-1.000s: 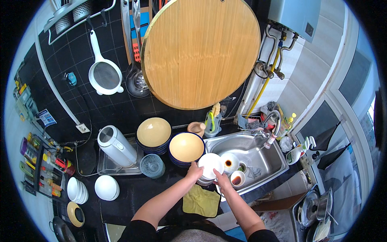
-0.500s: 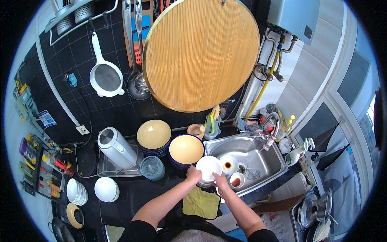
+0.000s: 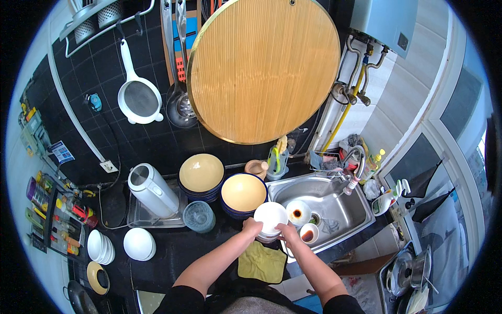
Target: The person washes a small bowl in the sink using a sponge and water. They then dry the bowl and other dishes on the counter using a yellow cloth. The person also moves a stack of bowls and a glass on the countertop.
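Both hands on a small white bowl, held at the counter's front edge, right at the left rim of the steel sink. Left hand fingers closed on the bowl's left rim; right hand closed on its lower right rim. Bowl faces up, inside looks white and plain. Something grey shows just under it, maybe more stacked bowls, cannot tell.

Yellow cloth lies on the counter's front edge just below the hands. In the sink: a white bowl with a brown stain just right of the held one, and a small cup with dark liquid near the sink's front wall. Tap at the sink's back right.

Left of the sink, a stack of yellow bowls with blue outsides touching close to the held bowl; second such stack behind-left. Grey ribbed glass beside them, white jug lying on a metal tray. White bowls and stacked white plates toward the counter's left end. Big round wooden board leans on the black tiled wall, white strainer hangs left of it.
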`<state>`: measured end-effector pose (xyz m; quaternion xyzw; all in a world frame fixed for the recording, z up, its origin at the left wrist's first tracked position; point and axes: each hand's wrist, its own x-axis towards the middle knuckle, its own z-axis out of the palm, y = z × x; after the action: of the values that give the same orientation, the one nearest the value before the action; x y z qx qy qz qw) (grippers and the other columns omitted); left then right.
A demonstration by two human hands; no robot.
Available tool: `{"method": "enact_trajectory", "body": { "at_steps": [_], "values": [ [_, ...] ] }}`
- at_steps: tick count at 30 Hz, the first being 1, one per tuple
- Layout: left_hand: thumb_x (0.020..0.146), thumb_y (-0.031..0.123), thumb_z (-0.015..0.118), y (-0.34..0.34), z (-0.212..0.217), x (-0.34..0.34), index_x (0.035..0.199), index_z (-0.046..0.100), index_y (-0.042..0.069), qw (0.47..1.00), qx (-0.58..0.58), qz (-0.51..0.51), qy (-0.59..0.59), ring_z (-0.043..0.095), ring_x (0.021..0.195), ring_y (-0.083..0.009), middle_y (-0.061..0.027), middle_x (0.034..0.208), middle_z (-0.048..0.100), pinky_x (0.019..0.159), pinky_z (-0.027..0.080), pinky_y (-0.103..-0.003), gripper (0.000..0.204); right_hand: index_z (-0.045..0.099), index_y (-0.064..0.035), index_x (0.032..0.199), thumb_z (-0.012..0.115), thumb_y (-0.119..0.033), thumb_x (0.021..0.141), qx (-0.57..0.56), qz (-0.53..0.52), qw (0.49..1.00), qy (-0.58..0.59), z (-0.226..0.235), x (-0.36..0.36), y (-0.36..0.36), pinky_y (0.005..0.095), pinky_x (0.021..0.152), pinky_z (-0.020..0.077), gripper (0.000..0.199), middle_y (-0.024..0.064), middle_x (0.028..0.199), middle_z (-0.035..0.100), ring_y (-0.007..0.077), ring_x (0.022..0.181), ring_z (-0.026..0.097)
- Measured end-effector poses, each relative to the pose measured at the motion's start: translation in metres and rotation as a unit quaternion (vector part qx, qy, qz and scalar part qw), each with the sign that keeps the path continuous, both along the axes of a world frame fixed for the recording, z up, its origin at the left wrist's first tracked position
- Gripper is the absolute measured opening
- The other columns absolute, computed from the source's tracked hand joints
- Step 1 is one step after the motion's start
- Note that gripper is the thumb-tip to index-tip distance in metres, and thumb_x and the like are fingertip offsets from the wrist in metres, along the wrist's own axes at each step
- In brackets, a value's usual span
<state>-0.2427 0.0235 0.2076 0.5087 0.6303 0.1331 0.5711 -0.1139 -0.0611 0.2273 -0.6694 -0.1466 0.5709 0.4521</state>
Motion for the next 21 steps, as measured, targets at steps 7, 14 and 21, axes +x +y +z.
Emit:
{"method": "enact_trajectory", "body": {
  "at_steps": [7, 14, 21],
  "values": [
    [0.066, 0.014, 0.056, 0.008, -0.029, 0.003, 0.108, 0.049, -0.006, 0.996, -0.067, 0.039, -0.033, 0.058, 0.089, -0.0268, -0.0210, 0.103, 0.055, 0.060, 0.051, -0.034, 0.046, 0.045, -0.0070, 0.110, 0.058, -0.015, 0.060, 0.002, 0.032, 0.999, 0.008, 0.000, 0.005, 0.003, 0.0371, 0.074, 0.0432, 0.052, 0.0081, 0.104, 0.051, 0.0208, 0.092, 0.050],
    [0.071, 0.009, 0.053, -0.003, 0.010, 0.007, 0.119, 0.031, -0.004, 0.994, -0.089, 0.057, 0.004, 0.054, 0.099, -0.0291, -0.0218, 0.114, 0.048, 0.067, 0.051, -0.037, 0.054, 0.044, -0.0064, 0.111, 0.056, -0.010, 0.057, -0.008, 0.037, 0.999, -0.005, -0.004, 0.007, 0.001, 0.0374, 0.073, 0.0442, 0.055, 0.0090, 0.101, 0.051, 0.0217, 0.091, 0.050],
    [0.073, 0.007, 0.049, -0.002, 0.012, 0.008, 0.117, 0.032, -0.005, 0.995, -0.082, 0.064, 0.000, 0.055, 0.094, -0.0317, -0.0226, 0.111, 0.049, 0.064, 0.051, -0.040, 0.048, 0.042, -0.0056, 0.113, 0.055, -0.010, 0.056, -0.008, 0.031, 0.999, 0.007, 0.006, 0.004, -0.002, 0.0381, 0.073, 0.0451, 0.058, 0.0096, 0.102, 0.050, 0.0231, 0.093, 0.050]
  ]
}}
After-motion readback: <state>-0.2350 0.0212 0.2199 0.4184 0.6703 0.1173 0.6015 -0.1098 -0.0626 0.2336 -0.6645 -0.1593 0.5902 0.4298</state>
